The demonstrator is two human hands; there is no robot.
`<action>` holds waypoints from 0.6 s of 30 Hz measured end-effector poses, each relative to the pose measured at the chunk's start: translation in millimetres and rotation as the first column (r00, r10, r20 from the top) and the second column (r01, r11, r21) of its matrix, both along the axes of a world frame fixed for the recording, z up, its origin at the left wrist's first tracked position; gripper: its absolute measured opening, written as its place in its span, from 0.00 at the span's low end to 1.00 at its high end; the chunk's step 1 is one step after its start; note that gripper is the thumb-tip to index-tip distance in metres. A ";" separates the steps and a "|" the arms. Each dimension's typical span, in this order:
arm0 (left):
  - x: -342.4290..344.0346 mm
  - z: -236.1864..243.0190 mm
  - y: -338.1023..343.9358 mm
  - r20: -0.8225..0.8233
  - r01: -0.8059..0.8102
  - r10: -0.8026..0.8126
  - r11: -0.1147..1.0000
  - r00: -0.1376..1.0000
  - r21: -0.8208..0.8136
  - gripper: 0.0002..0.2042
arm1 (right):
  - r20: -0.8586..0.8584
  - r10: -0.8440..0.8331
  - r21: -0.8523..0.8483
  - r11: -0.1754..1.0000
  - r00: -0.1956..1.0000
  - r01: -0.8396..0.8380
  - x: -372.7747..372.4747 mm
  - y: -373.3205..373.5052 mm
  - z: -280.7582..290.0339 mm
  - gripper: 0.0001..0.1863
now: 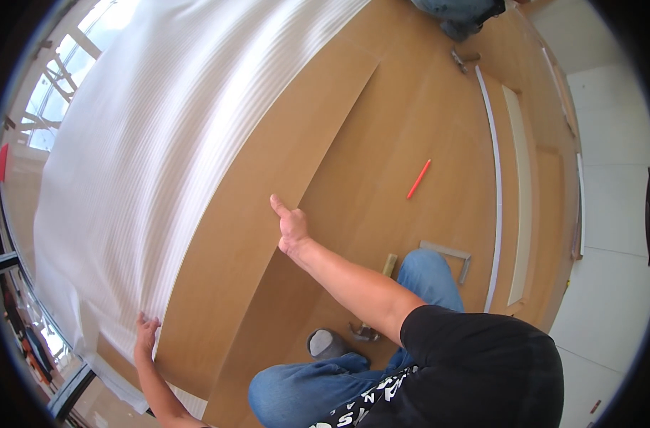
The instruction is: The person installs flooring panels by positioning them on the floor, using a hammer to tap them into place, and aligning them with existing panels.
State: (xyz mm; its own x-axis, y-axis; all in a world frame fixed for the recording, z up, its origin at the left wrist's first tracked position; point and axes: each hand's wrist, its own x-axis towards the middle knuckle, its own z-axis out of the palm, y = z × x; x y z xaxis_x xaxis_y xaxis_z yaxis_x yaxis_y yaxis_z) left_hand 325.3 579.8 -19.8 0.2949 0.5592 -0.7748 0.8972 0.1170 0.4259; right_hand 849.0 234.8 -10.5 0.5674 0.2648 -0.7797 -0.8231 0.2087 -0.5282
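A long brown board strip runs diagonally in front of me over a wider brown sheet. My right hand is closed at the strip's right edge, its thumb stretched over the top face and the other fingers mostly hidden. At the lower left, my left hand lies at the strip's other edge, against white ribbed foam sheeting. Its fingers look apart, and nothing shows in them.
On the brown sheet lie a red pencil-like stick, a hammer and a metal square beside my knee. Another person's leg and a second hammer are at the far end. A pale strip runs along the right.
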 end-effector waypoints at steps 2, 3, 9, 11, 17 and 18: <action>6.3 -3.1 -2.4 -0.071 0.222 -0.215 0.966 0.974 0.129 0.24 | -0.002 -0.023 0.036 0.999 1.000 0.023 4.5 -3.3 -10.1 0.29; 7.8 -1.6 -3.3 -0.075 0.229 -0.221 0.965 0.972 0.129 0.24 | -0.005 -0.029 0.037 0.999 1.000 0.030 4.7 -9.0 -13.9 0.29; 27.0 -26.3 -48.7 -0.030 0.204 -0.203 0.978 0.979 0.046 0.22 | -0.018 0.014 -0.045 0.999 1.000 -0.015 18.9 -46.4 -15.9 0.33; -2.4 -28.5 -33.2 -0.004 0.147 -0.147 0.983 0.989 0.109 0.26 | -0.022 0.027 0.028 0.999 0.999 -0.026 14.4 -17.8 3.7 0.34; -5.0 -41.2 -5.5 0.019 0.034 -0.040 0.965 0.999 0.259 0.40 | -0.032 0.061 0.091 0.994 0.998 -0.057 11.3 -6.9 -65.0 0.36; 21.9 -37.5 -2.5 -0.173 0.375 -0.340 0.892 0.924 0.251 0.31 | -0.080 0.115 0.084 0.991 0.990 -0.109 25.7 -21.8 -77.3 0.39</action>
State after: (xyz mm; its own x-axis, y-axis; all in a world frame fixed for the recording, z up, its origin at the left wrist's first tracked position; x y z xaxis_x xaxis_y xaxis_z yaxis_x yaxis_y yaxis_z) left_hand 347.2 577.3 -57.3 0.4289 0.6286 -0.6488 0.9026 -0.3271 0.2798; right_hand 874.7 212.9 -87.9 0.4634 0.3855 -0.7979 -0.8848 0.1507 -0.4410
